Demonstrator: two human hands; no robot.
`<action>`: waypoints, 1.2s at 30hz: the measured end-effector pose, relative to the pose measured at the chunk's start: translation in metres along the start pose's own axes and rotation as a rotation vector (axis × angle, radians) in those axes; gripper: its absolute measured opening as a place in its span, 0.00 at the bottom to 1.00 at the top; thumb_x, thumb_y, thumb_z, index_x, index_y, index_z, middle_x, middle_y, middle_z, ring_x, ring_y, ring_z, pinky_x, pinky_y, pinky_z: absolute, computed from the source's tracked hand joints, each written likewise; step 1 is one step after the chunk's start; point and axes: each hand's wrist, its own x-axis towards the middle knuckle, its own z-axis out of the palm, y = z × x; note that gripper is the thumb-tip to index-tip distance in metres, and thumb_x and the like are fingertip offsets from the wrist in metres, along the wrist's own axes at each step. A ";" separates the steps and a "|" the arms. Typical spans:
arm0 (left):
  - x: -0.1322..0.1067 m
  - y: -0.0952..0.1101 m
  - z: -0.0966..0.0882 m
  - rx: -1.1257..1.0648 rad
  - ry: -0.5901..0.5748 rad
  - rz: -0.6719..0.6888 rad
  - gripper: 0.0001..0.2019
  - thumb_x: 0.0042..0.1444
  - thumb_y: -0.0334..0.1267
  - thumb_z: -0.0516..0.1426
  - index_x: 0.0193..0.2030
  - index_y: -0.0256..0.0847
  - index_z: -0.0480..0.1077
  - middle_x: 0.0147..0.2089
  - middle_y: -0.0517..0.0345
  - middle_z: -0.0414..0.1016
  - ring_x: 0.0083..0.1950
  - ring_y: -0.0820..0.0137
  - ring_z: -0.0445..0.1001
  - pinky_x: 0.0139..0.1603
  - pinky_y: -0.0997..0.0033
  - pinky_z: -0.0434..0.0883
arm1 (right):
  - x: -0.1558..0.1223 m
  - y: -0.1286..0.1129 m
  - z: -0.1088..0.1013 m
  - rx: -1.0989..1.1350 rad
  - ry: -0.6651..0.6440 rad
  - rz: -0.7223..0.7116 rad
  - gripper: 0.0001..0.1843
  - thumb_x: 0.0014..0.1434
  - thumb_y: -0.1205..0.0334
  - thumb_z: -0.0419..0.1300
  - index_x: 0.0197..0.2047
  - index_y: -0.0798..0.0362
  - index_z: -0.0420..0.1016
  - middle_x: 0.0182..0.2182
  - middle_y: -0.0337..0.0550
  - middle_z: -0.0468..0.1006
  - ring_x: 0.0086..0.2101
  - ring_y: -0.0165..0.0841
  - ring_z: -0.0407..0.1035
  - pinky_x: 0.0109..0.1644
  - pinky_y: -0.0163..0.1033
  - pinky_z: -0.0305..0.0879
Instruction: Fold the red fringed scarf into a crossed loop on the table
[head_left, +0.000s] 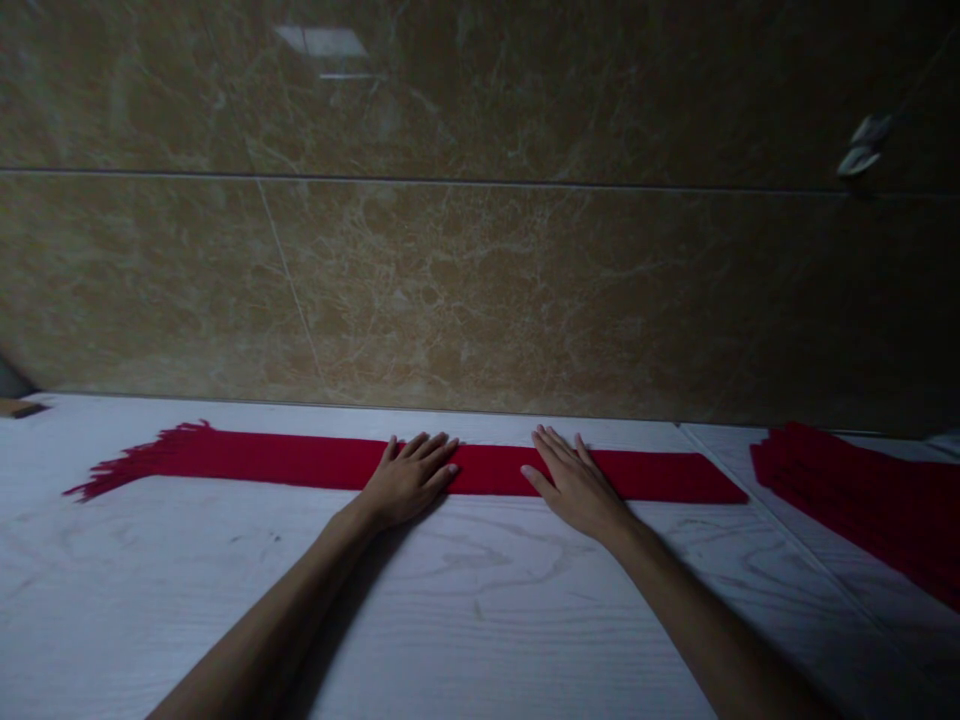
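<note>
A long red scarf (300,460) lies flat along the far side of a white wood-grain table (480,600), folded into a narrow strip, with a fringe at its left end (112,470). My left hand (411,478) rests flat on the middle of the scarf, fingers stretched out. My right hand (571,480) lies flat on the scarf a little to the right, fingers spread. Neither hand holds anything.
A stack of folded red scarves (870,500) sits at the right of the table. A brown marble-tiled wall (480,250) rises right behind the table. A small wooden piece (19,407) lies at the far left edge. The light is dim.
</note>
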 end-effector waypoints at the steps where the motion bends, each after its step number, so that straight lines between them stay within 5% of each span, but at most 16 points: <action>1: 0.000 0.000 0.000 0.001 0.001 0.000 0.28 0.70 0.52 0.41 0.74 0.51 0.52 0.75 0.55 0.52 0.75 0.52 0.50 0.70 0.33 0.43 | 0.000 0.000 0.000 -0.001 0.017 -0.002 0.35 0.70 0.45 0.44 0.72 0.59 0.55 0.71 0.54 0.53 0.70 0.40 0.45 0.74 0.56 0.36; 6: 0.000 -0.001 0.001 0.018 -0.004 0.000 0.28 0.71 0.52 0.41 0.74 0.50 0.51 0.75 0.56 0.51 0.76 0.53 0.49 0.71 0.33 0.43 | 0.000 0.001 0.002 0.000 -0.064 -0.018 0.33 0.71 0.46 0.43 0.71 0.57 0.59 0.69 0.54 0.59 0.69 0.40 0.50 0.73 0.59 0.37; 11: 0.000 -0.001 0.002 0.029 0.001 0.005 0.28 0.71 0.51 0.42 0.74 0.50 0.51 0.75 0.55 0.51 0.75 0.52 0.50 0.71 0.33 0.45 | 0.000 0.001 0.001 -0.014 0.014 -0.021 0.36 0.70 0.45 0.44 0.72 0.60 0.54 0.71 0.54 0.51 0.71 0.40 0.44 0.73 0.57 0.36; 21: 0.001 -0.002 0.004 0.033 -0.003 -0.002 0.27 0.71 0.52 0.41 0.74 0.52 0.51 0.75 0.56 0.51 0.76 0.53 0.49 0.71 0.33 0.44 | -0.001 -0.004 -0.003 -0.037 -0.026 -0.003 0.35 0.71 0.47 0.44 0.73 0.57 0.51 0.72 0.51 0.49 0.71 0.39 0.41 0.74 0.56 0.33; 26: -0.001 0.002 0.001 0.073 0.017 -0.005 0.28 0.71 0.51 0.41 0.75 0.50 0.51 0.76 0.55 0.50 0.76 0.52 0.46 0.70 0.32 0.43 | -0.002 -0.005 -0.003 -0.024 -0.136 -0.001 0.33 0.71 0.47 0.42 0.72 0.56 0.56 0.71 0.50 0.54 0.70 0.39 0.46 0.73 0.59 0.33; 31: 0.001 0.022 -0.015 0.152 0.037 0.050 0.28 0.69 0.46 0.45 0.74 0.50 0.51 0.76 0.54 0.49 0.77 0.50 0.40 0.70 0.29 0.37 | -0.003 -0.006 -0.004 -0.004 -0.138 0.024 0.33 0.71 0.46 0.43 0.72 0.56 0.55 0.71 0.49 0.53 0.70 0.39 0.45 0.73 0.59 0.33; 36: 0.024 0.060 -0.015 0.071 0.008 0.120 0.26 0.71 0.48 0.42 0.73 0.52 0.54 0.76 0.54 0.52 0.77 0.51 0.44 0.70 0.30 0.45 | -0.003 -0.009 -0.005 -0.001 -0.133 0.037 0.31 0.71 0.47 0.42 0.72 0.52 0.56 0.72 0.47 0.53 0.71 0.39 0.44 0.73 0.60 0.32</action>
